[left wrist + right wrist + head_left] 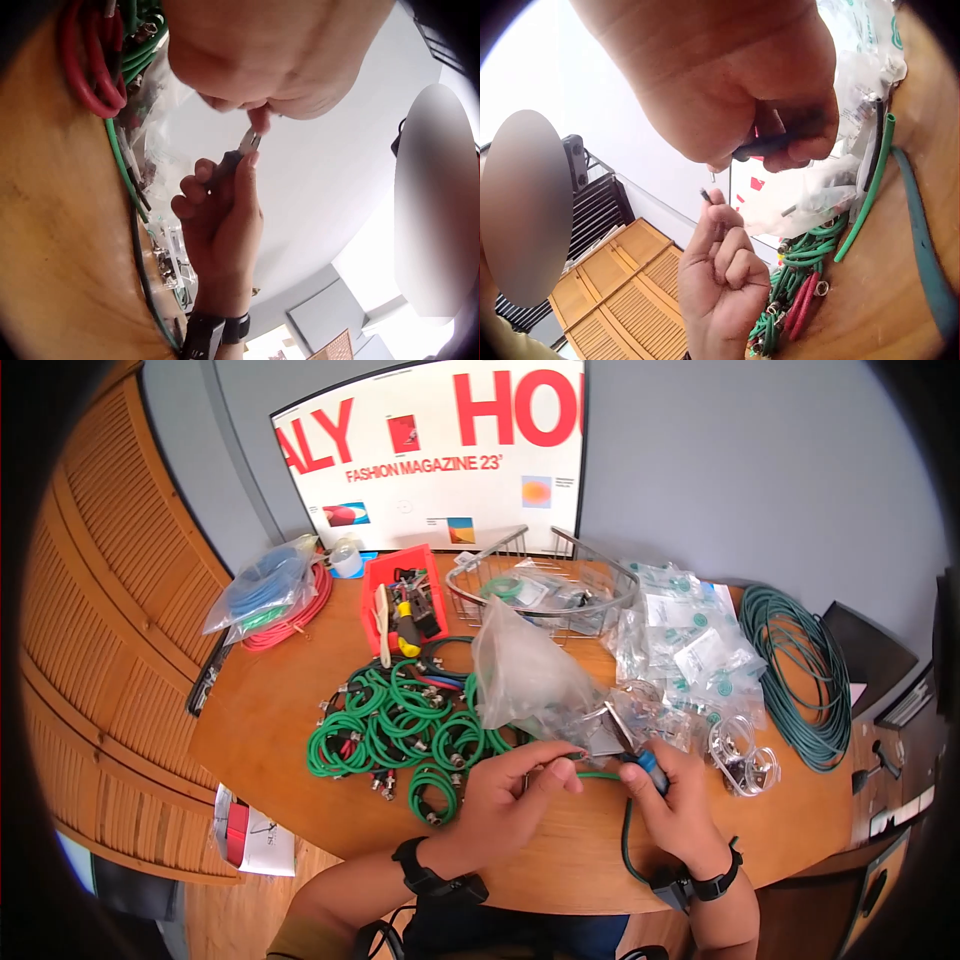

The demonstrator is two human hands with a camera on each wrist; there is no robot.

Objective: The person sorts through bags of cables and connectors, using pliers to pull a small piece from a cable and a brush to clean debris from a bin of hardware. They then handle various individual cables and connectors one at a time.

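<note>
My left hand pinches a small dark cable end between thumb and forefinger. A bit of bare, light-coloured tip shows on it in the right wrist view. My right hand grips pliers with blue-and-dark handles, their metal nose pointing up and away from me. In the left wrist view the nose of the pliers is right at the left fingertips. Below the hands lie a short green cable piece and a dark green cable on the table.
Coiled green cables with metal connectors lie left of the hands. Behind stand a red bin of tools and a wire basket. Clear bags and a dark green cable coil lie right, a monitor at the back.
</note>
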